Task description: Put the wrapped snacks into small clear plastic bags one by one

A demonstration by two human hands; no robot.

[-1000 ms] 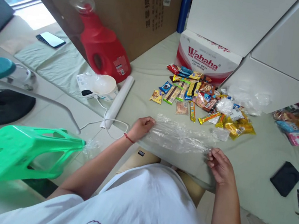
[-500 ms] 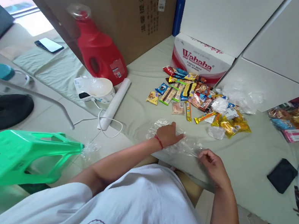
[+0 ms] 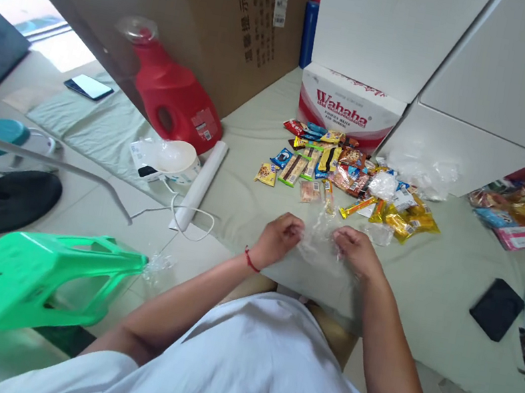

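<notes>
A clear plastic bag [image 3: 318, 240] is stretched between my two hands above the front of the cloth-covered table. My left hand [image 3: 279, 239], with a red string at the wrist, has its fingers closed on the bag's left side. Opposite it, my right hand [image 3: 358, 251] pinches the right side. The bag is thin and crinkled, and I cannot make out anything inside it. Just beyond it lies a pile of small wrapped snacks [image 3: 292, 168], in front of a white and red Wahaba box [image 3: 349, 107]. Several yellow packets [image 3: 407, 222] lie to the right of the pile.
Crumpled clear plastic [image 3: 424, 171] lies behind the packets. More snacks [image 3: 511, 210] and a black pouch [image 3: 496, 309] sit at the right. On the left are a red jug [image 3: 174, 93], a paper roll [image 3: 200, 185], a white cup [image 3: 182, 159] and a green stool [image 3: 25, 276].
My left hand has gone from lying over the bag to gripping its left side. My right hand has moved up and left, and the bag is now lifted between both hands.
</notes>
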